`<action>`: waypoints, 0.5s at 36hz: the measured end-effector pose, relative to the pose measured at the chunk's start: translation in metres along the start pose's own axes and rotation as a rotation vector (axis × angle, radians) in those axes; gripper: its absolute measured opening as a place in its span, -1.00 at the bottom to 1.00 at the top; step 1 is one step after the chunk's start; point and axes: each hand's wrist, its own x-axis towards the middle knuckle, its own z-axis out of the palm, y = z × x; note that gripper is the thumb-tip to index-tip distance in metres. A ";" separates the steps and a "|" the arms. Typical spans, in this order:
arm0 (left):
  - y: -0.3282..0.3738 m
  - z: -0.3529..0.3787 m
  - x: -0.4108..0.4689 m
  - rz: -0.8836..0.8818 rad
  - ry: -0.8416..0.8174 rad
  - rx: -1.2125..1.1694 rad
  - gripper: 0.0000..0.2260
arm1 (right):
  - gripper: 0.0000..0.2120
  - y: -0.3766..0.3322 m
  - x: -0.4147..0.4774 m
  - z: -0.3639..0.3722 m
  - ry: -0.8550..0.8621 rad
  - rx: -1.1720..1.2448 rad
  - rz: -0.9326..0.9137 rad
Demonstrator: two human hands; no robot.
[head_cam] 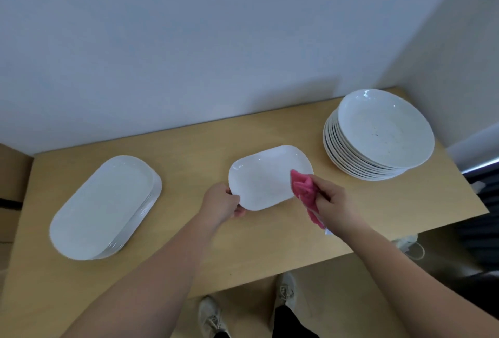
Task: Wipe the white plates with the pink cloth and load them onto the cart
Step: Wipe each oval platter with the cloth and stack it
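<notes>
Left hand (220, 202) is pinching the plate (264, 178) at its left end; right hand (333, 200) is clutching the pink cloth (303, 188) at its right. I'm planning leftward strokes.

Your view is evenly lit, soft and cool. Small glints sit on the round plates (383, 132). The tabletop (189, 143) edges bow from wide-angle distortion; the whole frame reads slightly soft.

On the desk (189, 148), a platter stack (102, 208) lies left, one plate (262, 178) middle, a bowl stack (378, 135) right.
</notes>
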 end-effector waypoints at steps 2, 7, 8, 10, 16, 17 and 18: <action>-0.011 0.002 -0.007 -0.001 0.005 0.055 -0.82 | -0.56 0.003 0.002 0.006 0.015 0.053 0.002; -0.029 0.002 -0.010 -0.012 0.024 0.130 -0.80 | -0.51 0.011 0.014 0.020 0.109 -0.227 -0.123; -0.028 0.001 -0.008 -0.020 0.020 0.182 -0.78 | -0.50 0.011 0.018 0.022 0.125 -0.349 -0.194; -0.024 -0.006 -0.003 -0.015 0.042 0.293 -0.77 | -0.48 0.014 0.031 0.025 0.183 -0.601 -0.334; -0.004 -0.023 0.022 0.133 0.006 0.244 -0.79 | -0.45 0.020 0.071 0.037 0.241 -0.987 -0.193; -0.002 -0.024 0.024 0.147 -0.039 0.228 -0.76 | -0.44 0.021 0.076 0.041 0.218 -1.011 -0.149; 0.000 -0.023 0.024 0.157 -0.070 0.220 -0.70 | -0.42 0.024 0.080 0.045 0.190 -1.043 -0.105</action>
